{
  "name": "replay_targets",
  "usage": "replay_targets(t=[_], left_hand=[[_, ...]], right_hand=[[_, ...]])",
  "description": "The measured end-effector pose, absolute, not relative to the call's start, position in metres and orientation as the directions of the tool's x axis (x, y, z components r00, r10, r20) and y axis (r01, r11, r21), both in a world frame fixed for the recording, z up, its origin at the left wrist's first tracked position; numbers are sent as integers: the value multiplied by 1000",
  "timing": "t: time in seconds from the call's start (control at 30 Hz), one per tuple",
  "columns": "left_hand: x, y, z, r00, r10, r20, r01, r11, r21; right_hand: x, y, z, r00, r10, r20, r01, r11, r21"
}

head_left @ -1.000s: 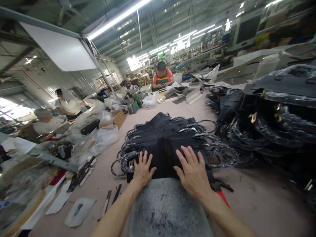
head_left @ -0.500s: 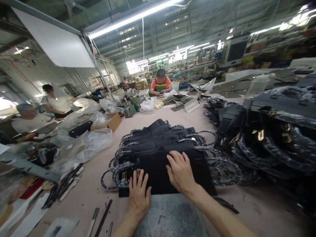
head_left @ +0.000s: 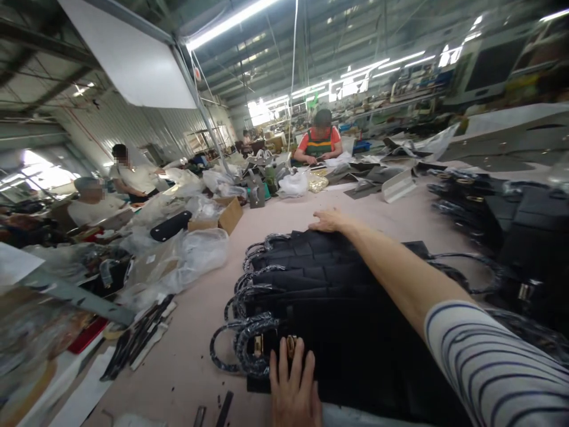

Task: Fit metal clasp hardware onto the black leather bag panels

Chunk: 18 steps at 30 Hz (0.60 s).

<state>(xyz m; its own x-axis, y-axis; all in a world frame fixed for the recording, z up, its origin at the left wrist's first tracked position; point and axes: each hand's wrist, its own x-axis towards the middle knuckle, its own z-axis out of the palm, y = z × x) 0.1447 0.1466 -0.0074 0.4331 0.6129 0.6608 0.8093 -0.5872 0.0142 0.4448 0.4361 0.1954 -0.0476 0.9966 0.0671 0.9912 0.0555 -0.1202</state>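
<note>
A row of flat black bag panels (head_left: 329, 290) with plastic-wrapped handles (head_left: 242, 350) lies overlapped on the pink table (head_left: 195, 338) before me. My left hand (head_left: 293, 388) rests flat on the nearest panel, fingers stretched out beside its gold clasp (head_left: 290, 345). My right hand (head_left: 326, 220) is stretched far forward to the far end of the row, fingers curled over the edge of the last panel; my striped sleeve (head_left: 493, 367) fills the lower right.
More black bags (head_left: 528, 237) are heaped on the right. Clear plastic bags (head_left: 186, 255), a cardboard box (head_left: 220, 218) and dark strips (head_left: 133, 341) lie left. A person in an orange top (head_left: 320, 139) sits at the far end; two others sit left.
My right hand has left the near panel and reached across to the far end of the row. My left hand stays on the near panel. The view has moved closer.
</note>
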Motion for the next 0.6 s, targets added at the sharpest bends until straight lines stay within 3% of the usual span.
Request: replay_targets(t=[0.1,0.4,0.5,0.6], left_hand=[[143,149,-12,444,603,663,804,-594,1],[143,145,-2,467,650,600,803,-595,20],[144,144,1,449,656,607,800,-598,54],[146,143,5,447,671,592,798,-598,76]], right_hand=[[484,434,178,2,999,-53,994,-7,-105],[507,395,135,223,965,-139,971,-232,-54],[498,395,143,211,971,-116,976,-216,-33],[486,388,149,146,989,2,989,-146,-11]])
